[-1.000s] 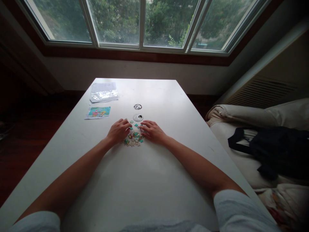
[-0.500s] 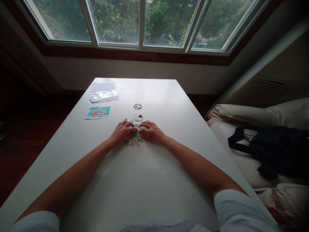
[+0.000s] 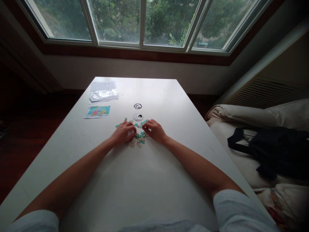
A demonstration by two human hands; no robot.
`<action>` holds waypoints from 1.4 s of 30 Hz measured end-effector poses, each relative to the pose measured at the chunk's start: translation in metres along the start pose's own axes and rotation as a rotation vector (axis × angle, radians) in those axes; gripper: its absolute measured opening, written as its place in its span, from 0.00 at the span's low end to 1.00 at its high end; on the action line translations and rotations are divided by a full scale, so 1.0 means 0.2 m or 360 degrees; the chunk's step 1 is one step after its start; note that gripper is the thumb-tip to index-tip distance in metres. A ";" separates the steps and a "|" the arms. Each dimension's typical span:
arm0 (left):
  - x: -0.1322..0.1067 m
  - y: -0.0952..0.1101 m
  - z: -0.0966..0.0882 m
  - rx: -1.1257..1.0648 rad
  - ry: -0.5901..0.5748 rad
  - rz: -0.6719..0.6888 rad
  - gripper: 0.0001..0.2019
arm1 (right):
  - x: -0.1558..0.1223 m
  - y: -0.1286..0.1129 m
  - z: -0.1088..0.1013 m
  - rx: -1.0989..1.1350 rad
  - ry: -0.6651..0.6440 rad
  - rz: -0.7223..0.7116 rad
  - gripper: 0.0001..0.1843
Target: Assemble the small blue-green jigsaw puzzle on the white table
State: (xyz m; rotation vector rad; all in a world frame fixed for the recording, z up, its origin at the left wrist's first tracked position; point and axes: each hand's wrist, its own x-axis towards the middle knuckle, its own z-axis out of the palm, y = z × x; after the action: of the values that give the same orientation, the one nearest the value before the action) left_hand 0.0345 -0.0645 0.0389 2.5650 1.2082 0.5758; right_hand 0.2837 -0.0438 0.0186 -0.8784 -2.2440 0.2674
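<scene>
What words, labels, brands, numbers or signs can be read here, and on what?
No text is readable.
Shiny packet: faint marks, too small to read.
Colored picture sheet: no legible lettering.
Nearer disc and farther disc: markings too small to make out.
Puzzle pieces: nothing legible.

On the table, puzzle pieces lie between the left hand and the right hand, a few just beyond both. Ahead of the hands lie a near disc and, behind it, a far disc. Ahead and left of the left hand lies a picture sheet, a packet behind it. Well right of the right hand, a cloth item lies on a sofa.
</scene>
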 end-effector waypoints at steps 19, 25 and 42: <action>0.00 0.01 0.01 0.0089 0.0050 -0.0076 0.08 | -0.01 -0.01 0.00 -0.0333 -0.0270 -0.0182 0.07; 0.00 0.02 0.01 0.0125 0.0067 -0.0134 0.08 | -0.01 -0.02 0.00 -0.0299 -0.0264 -0.0228 0.10; 0.00 0.01 0.03 0.0081 0.0140 -0.0204 0.05 | 0.00 -0.05 0.00 -0.0147 -0.0327 -0.0353 0.11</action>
State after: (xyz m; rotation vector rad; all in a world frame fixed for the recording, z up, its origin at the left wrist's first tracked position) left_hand 0.0383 -0.0656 0.0342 2.5036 1.4225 0.6431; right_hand 0.2789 -0.0525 0.0231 -0.6657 -2.5381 0.1583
